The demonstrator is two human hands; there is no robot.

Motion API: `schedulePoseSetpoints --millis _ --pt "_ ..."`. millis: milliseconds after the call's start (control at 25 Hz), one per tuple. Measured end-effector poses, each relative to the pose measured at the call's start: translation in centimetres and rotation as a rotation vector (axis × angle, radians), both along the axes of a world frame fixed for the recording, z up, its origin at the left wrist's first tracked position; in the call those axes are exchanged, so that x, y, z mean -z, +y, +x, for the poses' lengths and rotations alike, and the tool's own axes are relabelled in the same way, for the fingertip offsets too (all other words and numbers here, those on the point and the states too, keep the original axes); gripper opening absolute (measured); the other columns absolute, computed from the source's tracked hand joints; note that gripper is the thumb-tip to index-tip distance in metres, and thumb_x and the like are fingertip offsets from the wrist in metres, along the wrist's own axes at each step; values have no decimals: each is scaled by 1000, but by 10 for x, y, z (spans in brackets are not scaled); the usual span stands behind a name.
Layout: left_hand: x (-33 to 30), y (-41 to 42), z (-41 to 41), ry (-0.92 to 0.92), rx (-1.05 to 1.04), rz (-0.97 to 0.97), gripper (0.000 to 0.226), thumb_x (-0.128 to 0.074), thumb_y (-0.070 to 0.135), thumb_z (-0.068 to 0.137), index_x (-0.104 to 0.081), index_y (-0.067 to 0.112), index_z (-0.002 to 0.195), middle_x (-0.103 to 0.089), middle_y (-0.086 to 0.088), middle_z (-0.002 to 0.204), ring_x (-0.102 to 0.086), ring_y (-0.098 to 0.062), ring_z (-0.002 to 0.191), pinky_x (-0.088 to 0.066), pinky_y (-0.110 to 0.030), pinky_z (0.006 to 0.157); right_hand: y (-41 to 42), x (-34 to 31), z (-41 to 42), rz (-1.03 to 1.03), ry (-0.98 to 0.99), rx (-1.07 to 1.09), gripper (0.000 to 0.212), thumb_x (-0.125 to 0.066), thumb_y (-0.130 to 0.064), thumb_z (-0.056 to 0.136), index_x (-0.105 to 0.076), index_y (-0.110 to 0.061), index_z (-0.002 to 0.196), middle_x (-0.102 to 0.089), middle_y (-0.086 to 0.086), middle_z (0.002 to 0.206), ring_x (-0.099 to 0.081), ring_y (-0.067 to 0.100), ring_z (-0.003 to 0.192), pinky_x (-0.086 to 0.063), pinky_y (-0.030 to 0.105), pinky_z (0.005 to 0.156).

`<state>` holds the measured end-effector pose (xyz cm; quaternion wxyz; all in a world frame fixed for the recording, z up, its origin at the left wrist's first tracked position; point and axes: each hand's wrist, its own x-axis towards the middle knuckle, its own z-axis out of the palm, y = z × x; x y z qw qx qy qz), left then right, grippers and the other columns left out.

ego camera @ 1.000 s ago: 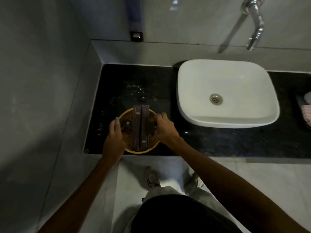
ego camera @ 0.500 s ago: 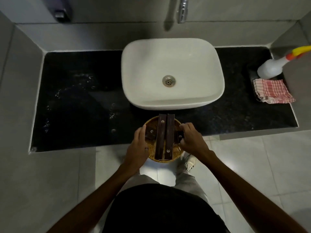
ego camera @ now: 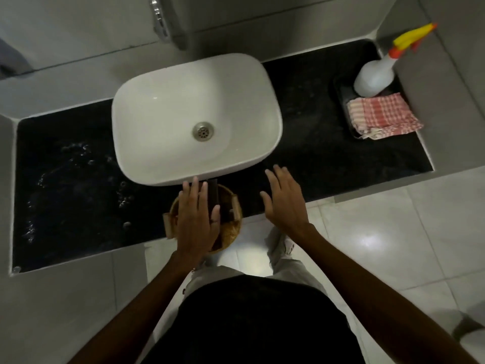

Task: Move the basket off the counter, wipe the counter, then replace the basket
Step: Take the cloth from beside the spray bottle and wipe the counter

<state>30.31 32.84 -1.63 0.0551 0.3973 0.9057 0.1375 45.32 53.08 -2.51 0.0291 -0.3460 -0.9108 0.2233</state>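
Now our left hand (ego camera: 196,219) lies flat, fingers spread, over the round woven basket (ego camera: 228,219), which sits at the black bench's (ego camera: 315,158) front edge just below the white basin (ego camera: 162,111). Our right hand (ego camera: 284,200) hovers open beside it, holding nothing. Water droplets (ego camera: 78,164) speckle the bench's left side.

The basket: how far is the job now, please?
Done, partly: the basket is away from the wet left side of the counter, where droplets remain. In hand: the left hand lies over the basket at the counter's front edge; the right hand is open and free. Left: wiping, with the checked cloth untouched, then replacing the basket.
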Motion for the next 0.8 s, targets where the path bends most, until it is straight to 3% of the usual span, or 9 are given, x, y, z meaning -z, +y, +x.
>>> schedulePoseSetpoints --millis 80,160,320,400,480,600,720,800 --pt "-3 62 18 60 130 20 68 -39 46 108 -23 12 164 -21 -15 173 1 -28 164 -4 -44 135 53 1 24 128 -43 41 66 -52 -39 100 -35 -14 160 -25 17 172 -20 36 161 -25 54 129" --pt "-4 134 39 78 252 30 71 -38 50 109 -20 10 165 -17 -16 174 -1 -34 164 -4 -47 135 114 1 44 194 -95 108 69 -52 -39 100 -34 -13 161 -20 19 173 -15 39 162 -20 56 130" --pt "0 266 74 26 370 -57 75 -33 55 107 -16 11 166 -13 -17 175 -4 -37 163 -9 -53 134 237 -5 72 107 -165 292 75 -50 -37 104 -17 -13 167 -9 20 175 -7 40 163 -15 58 131" --pt "4 314 83 -23 387 -128 78 -30 57 107 -8 12 167 -4 -15 177 4 -35 163 -6 -54 134 286 -5 79 59 -234 341 81 -51 -38 104 -8 -13 168 -2 19 176 -2 40 163 -10 57 132" --pt "9 346 89 -68 395 -172 78 -27 58 107 -1 14 167 3 -14 177 11 -34 163 0 -52 134 324 -3 84 -30 -279 411 81 -51 -40 105 -9 -9 167 -5 21 175 -5 41 163 -9 56 131" --pt "11 367 93 -89 388 -184 76 -26 56 108 -4 14 167 1 -15 177 11 -34 163 3 -50 134 358 4 83 -38 -306 519 74 -43 -41 108 -17 1 163 -21 28 169 -24 45 156 -19 56 127" --pt "9 366 95 -87 387 -194 73 -27 54 109 -7 14 167 0 -15 177 11 -33 163 3 -49 134 378 7 76 -62 -336 574 79 -53 -39 104 -19 4 162 -30 26 164 -32 43 150 -25 54 123" --pt "10 359 96 -88 378 -202 73 -27 53 109 -6 14 167 2 -14 177 12 -31 163 3 -48 134 390 9 74 -136 -322 621 76 -60 -36 96 -34 1 157 -40 24 159 -39 43 146 -29 52 124"
